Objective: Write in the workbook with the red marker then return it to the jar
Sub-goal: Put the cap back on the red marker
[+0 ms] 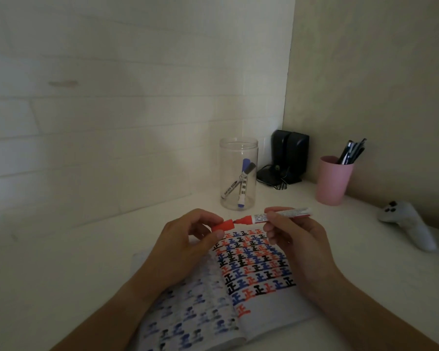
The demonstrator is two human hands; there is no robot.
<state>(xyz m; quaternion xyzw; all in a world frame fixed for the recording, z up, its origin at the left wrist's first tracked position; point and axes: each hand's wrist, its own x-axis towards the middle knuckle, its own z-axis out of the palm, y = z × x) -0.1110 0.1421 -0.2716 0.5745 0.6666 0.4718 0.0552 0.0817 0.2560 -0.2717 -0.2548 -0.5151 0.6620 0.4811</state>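
Note:
The workbook (pixel 266 307) lies open on the white desk in front of me, its right page filled with rows of red, blue and black characters. Above it my right hand (pixel 292 239) grips the red marker (pixel 284 214) by its white barrel, tip pointing left. My left hand (pixel 188 239) pinches the red cap (pixel 223 226), its mouth just short of the marker's tip. The clear jar (pixel 238 173) stands behind the hands, upright, with a blue marker and a black marker inside.
A pink cup (pixel 333 181) with dark pens stands at the right. Black speakers (pixel 289 155) with cables sit in the corner behind the jar. A white game controller (pixel 408 224) lies at the far right. Walls close off the back and right.

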